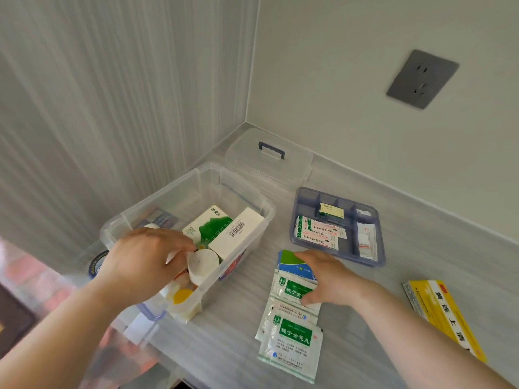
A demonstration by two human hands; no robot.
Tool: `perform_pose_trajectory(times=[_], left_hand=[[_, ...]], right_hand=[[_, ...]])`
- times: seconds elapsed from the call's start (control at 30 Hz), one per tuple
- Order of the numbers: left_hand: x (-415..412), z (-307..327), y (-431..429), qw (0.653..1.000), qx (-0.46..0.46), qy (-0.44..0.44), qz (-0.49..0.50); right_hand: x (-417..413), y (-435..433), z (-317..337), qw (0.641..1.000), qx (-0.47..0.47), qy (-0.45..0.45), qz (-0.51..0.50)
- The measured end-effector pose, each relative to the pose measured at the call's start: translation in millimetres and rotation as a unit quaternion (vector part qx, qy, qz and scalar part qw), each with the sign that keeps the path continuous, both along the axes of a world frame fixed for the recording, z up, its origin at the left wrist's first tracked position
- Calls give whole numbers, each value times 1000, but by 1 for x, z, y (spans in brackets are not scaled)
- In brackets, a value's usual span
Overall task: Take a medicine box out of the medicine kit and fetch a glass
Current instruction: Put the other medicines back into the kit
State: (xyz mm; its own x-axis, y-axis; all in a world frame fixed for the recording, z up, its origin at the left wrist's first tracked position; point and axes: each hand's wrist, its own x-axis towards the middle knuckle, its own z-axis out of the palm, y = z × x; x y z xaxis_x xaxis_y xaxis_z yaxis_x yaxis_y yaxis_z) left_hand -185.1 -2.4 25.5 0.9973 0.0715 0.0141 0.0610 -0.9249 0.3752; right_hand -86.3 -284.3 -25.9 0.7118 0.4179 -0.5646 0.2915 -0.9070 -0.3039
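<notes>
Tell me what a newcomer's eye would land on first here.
First, the clear plastic kit at centre left, packed with medicine boxes, with the left hand reaching into it beside a white roll. Next, the green-and-white sachets spread on the counter, the right hand resting on them. At the far right edge lies a bright yellow box.

Grey wall socket, white sachets

A pale grey wood-grain table fills a corner between ribbed white wall panelling and a plain wall with a grey socket.
</notes>
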Motion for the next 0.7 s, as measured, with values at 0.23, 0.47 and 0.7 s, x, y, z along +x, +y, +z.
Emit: perform_pose_trajectory(times=[0.23, 0.47, 0.7], left_hand=[[-1, 1, -2, 1000, -2, -2, 6], [-2, 1, -2, 1000, -6, -28, -5], [-3, -2, -1, 999, -4, -34, -7]], right_hand=[[10, -18, 2, 999, 20, 24, -39], [-5, -27, -6, 996, -9, -85, 2], [-4, -25, 31, 966, -22, -257, 19]])
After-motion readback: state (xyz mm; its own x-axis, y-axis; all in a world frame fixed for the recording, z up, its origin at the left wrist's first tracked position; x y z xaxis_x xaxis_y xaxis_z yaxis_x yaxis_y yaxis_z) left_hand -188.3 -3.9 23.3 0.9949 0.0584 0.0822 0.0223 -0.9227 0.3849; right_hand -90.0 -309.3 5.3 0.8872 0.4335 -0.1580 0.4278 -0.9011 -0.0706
